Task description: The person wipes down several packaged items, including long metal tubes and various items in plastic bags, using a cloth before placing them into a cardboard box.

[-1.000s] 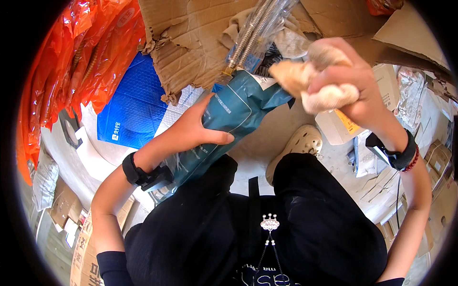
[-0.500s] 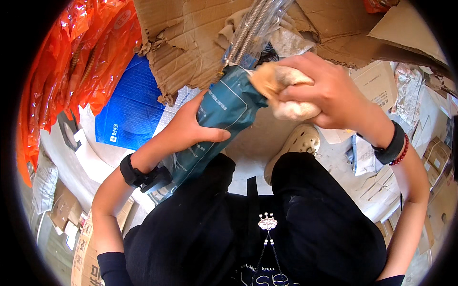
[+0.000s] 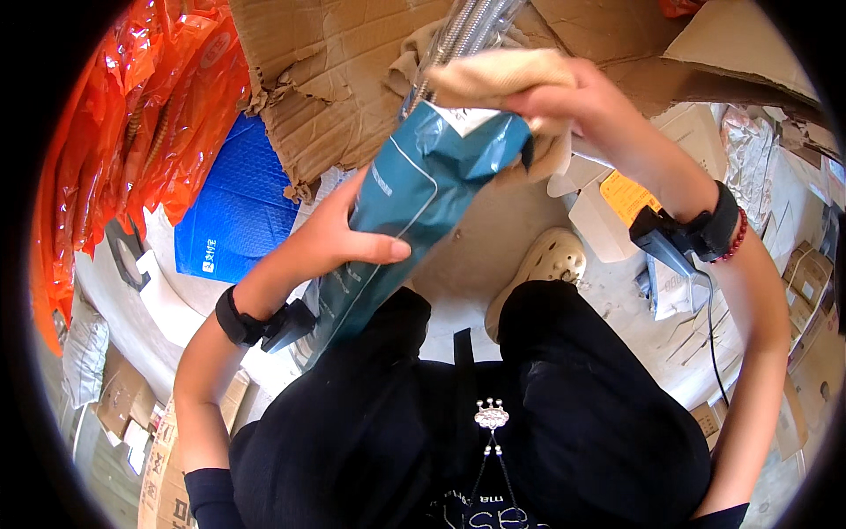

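My left hand grips a long teal plastic bag that slants up to the right between my knees, thumb across its front. My right hand is closed on a tan cloth at the bag's upper end, near its white-edged top. Ribbed metal hoses in clear plastic lie at the top of the bag and behind it, partly hidden by the cloth. Whether the hoses are inside the bag I cannot tell.
Orange plastic bags hang at upper left beside a blue padded mailer. Torn cardboard spans the top. Cartons, silver packaging and paper lie at right. A beige clog stands beyond my right knee.
My right hand has swung left and then up with the cloth, now over the bag's top. My left hand and the bag have shifted slightly left.
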Motion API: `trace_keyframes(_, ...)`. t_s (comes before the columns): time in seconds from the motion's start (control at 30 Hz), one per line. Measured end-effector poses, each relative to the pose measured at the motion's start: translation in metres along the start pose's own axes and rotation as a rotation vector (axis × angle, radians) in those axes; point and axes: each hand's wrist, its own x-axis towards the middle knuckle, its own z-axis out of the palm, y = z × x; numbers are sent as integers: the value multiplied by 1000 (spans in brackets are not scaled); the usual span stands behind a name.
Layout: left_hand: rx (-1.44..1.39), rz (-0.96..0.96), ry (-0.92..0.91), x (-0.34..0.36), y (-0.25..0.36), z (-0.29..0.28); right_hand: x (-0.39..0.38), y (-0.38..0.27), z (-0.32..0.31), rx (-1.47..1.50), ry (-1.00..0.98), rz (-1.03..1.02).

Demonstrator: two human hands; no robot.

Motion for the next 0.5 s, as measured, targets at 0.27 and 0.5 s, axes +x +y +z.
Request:
trace_keyframes(0.27, -78, 54, 177, -1, 21, -13, -14, 26, -17, -304, -253, 226)
trace_keyframes(0.5, -43, 136, 122, 17, 53, 0, -7, 34, 7, -198, -369, 271)
